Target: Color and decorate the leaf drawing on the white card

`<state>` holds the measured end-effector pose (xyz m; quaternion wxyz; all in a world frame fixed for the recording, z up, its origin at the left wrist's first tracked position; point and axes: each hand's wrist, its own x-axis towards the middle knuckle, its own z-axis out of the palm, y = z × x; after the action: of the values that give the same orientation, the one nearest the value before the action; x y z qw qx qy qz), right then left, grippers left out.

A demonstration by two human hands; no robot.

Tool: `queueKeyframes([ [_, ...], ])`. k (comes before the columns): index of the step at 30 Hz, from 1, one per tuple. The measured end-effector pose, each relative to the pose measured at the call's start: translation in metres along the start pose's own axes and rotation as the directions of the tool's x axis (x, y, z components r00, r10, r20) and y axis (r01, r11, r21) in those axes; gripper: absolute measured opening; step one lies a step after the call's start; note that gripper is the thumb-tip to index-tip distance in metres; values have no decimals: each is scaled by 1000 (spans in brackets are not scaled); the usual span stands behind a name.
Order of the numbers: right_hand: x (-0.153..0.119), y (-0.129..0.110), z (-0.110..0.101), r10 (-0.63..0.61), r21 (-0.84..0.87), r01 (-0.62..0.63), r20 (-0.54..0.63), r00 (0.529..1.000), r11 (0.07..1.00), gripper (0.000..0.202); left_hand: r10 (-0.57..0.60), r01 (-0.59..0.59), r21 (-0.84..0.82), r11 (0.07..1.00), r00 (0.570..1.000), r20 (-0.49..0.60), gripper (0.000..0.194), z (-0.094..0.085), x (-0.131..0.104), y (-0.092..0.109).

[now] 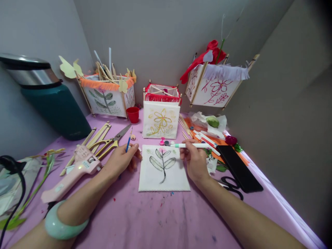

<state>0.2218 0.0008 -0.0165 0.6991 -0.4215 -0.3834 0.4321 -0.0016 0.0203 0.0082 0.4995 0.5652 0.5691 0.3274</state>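
Note:
A white square panel (151, 180) with a drawn black stem, green leaves and a pink flower lies flat on the purple table (145, 221). At its upper left, my left hand (123, 157) is closed around a thin blue paintbrush (128, 141), its tip pointing up. My right hand (194, 157) rests by the panel's right edge, closed on a white and green marker (198, 145), which points left. Small round paint pots (166, 143) in pink, dark grey and white sit just above the panel, near the marker's tip.
Behind stand a box with a yellow flower (161, 121) and a red cup (133, 114). Gold scissors (110, 141), a pink glue gun (70, 178) and a teal bottle (55, 107) are left. A black phone (240, 168) and black-handled scissors (230, 185) lie right.

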Motion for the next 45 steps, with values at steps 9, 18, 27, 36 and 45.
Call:
queueKeyframes([
  [9,2,-29,6,-199,-62,205,88,976,977,13,39,-43,38,998,995,90,46,3,5,-9],
  [18,-30,-20,20,-60,-276,162,343,938,947,13,47,-43,-51,998,995,83,38,5,2,-6],
  [27,-38,2,18,34,-530,166,346,938,832,12,48,-46,-49,998,998,51,34,6,7,-13],
  [36,-42,4,14,15,-563,295,480,877,772,9,78,-77,-21,997,995,56,38,6,9,-19],
  [45,-41,5,15,4,-533,341,544,839,774,9,80,-78,-37,996,995,51,37,6,9,-19],
])
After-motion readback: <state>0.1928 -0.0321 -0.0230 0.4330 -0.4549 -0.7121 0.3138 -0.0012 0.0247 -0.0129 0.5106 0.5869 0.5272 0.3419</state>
